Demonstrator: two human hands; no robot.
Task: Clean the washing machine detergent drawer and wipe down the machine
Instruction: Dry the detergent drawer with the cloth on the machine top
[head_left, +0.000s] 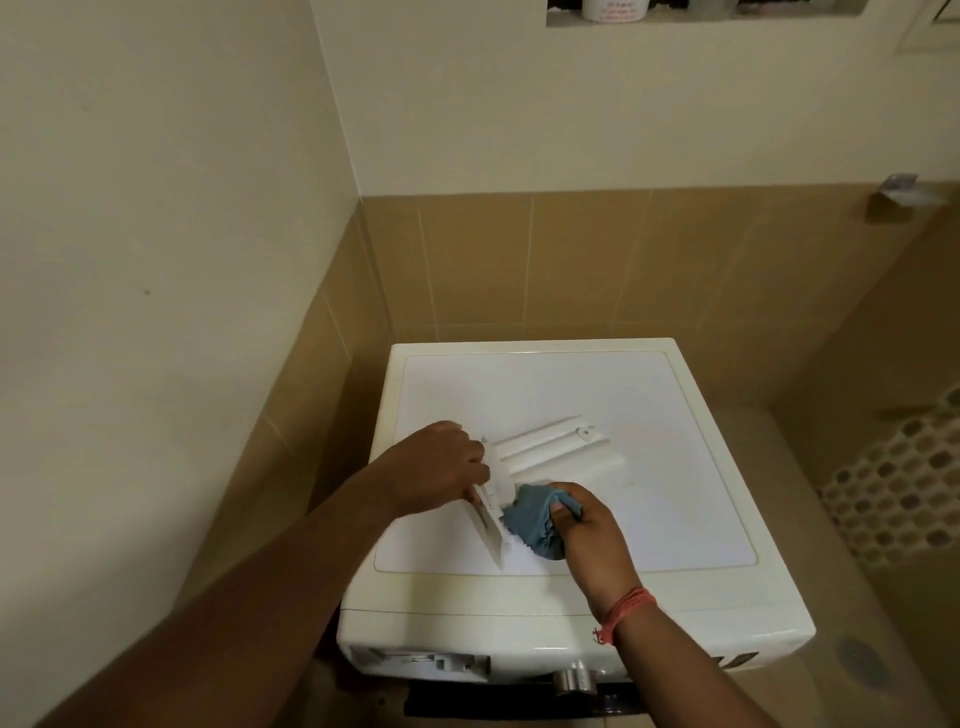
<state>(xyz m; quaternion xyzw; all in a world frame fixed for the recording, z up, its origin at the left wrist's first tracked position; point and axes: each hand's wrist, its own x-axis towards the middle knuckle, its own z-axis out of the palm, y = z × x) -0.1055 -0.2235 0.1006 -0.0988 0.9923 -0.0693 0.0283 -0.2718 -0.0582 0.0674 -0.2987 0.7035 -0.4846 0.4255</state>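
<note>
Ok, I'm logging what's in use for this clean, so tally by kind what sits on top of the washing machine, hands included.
Detergent drawer: 1
Blue cloth: 1
Hands: 2, left hand and right hand
Total: 4

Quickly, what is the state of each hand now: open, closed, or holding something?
Left hand: grips the detergent drawer at its front end.
Right hand: holds the blue cloth against the drawer.
</note>
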